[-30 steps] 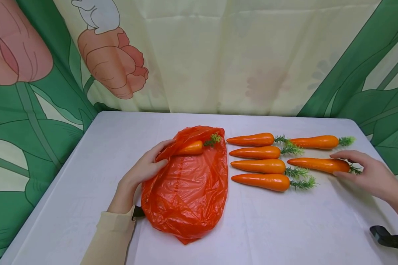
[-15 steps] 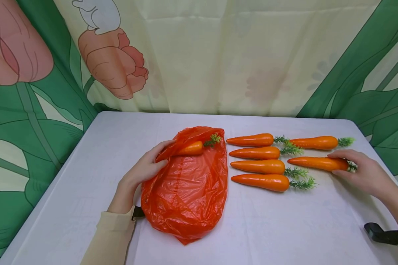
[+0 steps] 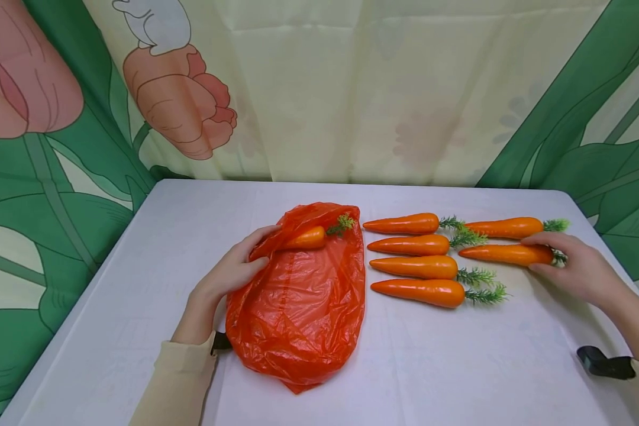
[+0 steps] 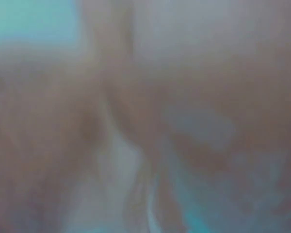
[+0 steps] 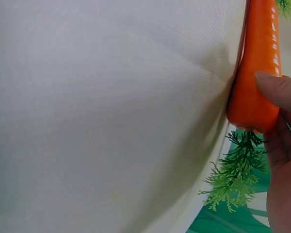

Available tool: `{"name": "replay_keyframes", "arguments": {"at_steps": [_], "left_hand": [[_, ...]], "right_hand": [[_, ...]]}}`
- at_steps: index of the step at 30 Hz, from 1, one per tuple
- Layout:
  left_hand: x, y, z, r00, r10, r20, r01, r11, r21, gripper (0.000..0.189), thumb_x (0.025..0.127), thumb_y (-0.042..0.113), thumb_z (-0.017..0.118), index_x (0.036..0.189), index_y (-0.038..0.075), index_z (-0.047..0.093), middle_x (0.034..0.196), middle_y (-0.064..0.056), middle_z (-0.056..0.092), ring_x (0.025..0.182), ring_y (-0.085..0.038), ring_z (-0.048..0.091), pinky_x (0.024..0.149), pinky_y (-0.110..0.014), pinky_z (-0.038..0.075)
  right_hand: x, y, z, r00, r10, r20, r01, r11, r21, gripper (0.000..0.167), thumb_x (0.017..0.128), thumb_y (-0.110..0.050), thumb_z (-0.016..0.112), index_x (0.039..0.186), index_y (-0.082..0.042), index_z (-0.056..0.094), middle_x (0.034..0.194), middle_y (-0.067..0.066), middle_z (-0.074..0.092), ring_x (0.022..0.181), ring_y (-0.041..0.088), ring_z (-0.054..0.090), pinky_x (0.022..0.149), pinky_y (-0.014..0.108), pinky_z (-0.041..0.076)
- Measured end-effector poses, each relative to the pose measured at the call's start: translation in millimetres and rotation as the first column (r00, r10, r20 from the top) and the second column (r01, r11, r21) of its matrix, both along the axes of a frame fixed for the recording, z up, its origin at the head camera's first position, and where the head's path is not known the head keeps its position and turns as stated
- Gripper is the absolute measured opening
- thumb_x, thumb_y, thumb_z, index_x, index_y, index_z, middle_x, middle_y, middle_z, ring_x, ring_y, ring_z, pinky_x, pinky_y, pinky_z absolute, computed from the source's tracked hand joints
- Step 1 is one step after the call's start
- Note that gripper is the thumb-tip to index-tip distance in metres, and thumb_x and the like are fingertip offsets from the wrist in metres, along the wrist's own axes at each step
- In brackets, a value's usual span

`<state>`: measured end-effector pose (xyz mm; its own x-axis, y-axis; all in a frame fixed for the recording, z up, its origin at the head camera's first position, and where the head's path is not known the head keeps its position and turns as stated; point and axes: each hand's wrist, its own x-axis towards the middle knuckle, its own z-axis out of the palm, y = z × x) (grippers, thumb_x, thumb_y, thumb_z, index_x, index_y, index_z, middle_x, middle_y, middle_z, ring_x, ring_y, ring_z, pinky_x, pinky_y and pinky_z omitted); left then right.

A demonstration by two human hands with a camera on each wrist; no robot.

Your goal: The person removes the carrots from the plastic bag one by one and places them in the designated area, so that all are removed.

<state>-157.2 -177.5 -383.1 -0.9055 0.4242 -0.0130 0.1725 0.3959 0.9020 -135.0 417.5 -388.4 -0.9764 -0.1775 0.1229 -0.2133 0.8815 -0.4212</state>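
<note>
My left hand (image 3: 231, 269) holds the near-left edge of a red plastic bag (image 3: 303, 313), thumb on one side of the film and fingers behind it. A carrot (image 3: 306, 238) with a green top lies in the bag's mouth. At the right, my right hand (image 3: 577, 269) grips a carrot (image 3: 503, 254) by its thick end, just in front of the back right carrot (image 3: 506, 227). In the right wrist view, the thumb presses on this carrot's (image 5: 259, 63) side and its leafy top (image 5: 237, 170) hangs past the hand. The left wrist view is blurred.
Several carrots lie stacked in a column right of the bag, tips pointing left, among them the nearest carrot (image 3: 420, 292) and the farthest carrot (image 3: 404, 223). A white cloth covers the table (image 3: 431, 367). Behind it hangs a printed curtain (image 3: 351, 106).
My right hand has slid the carrot away from me and slightly left, close to the back right carrot. The left hand and bag stay put.
</note>
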Motion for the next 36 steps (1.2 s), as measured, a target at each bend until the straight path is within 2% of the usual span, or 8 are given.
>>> {"name": "replay_keyframes", "arguments": {"at_steps": [12, 26, 36], "left_hand": [[-1.1, -1.6, 0.0, 1.0, -0.003, -0.015, 0.003, 1.0, 0.01, 0.061, 0.098, -0.002, 0.05, 0.154, 0.018, 0.04, 0.151, -0.008, 0.045, 0.131, -0.033, 0.046, 0.1, -0.057, 0.047], [-3.3, -1.3, 0.4, 1.0, -0.012, -0.027, 0.012, 1.0, 0.007, 0.061, 0.098, -0.002, 0.05, 0.154, 0.018, 0.04, 0.151, -0.007, 0.045, 0.132, -0.032, 0.046, 0.101, -0.056, 0.046], [1.8, 0.1, 0.8, 1.0, 0.002, -0.012, -0.001, 1.0, 0.026, 0.061, 0.097, -0.002, 0.051, 0.153, 0.019, 0.04, 0.151, -0.005, 0.045, 0.132, -0.03, 0.045, 0.102, -0.055, 0.046]], "right_hand": [[-6.2, 0, 4.0, 1.0, -0.012, -0.002, 0.012, 1.0, -0.009, 0.042, 0.085, 0.006, 0.072, 0.124, 0.009, 0.057, 0.127, 0.038, 0.047, 0.115, 0.057, 0.038, 0.094, 0.077, 0.03], [2.7, -2, 8.8, 1.0, -0.01, -0.01, 0.01, 0.999, -0.044, 0.049, 0.085, 0.002, 0.075, 0.129, 0.007, 0.055, 0.132, 0.037, 0.045, 0.119, 0.057, 0.036, 0.098, 0.078, 0.026], [2.1, -35, 22.2, 0.999, 0.036, -0.013, -0.038, 0.991, -0.126, 0.052, 0.087, -0.005, 0.077, 0.134, 0.003, 0.055, 0.136, 0.031, 0.047, 0.123, 0.055, 0.035, 0.094, 0.08, 0.028]]}}
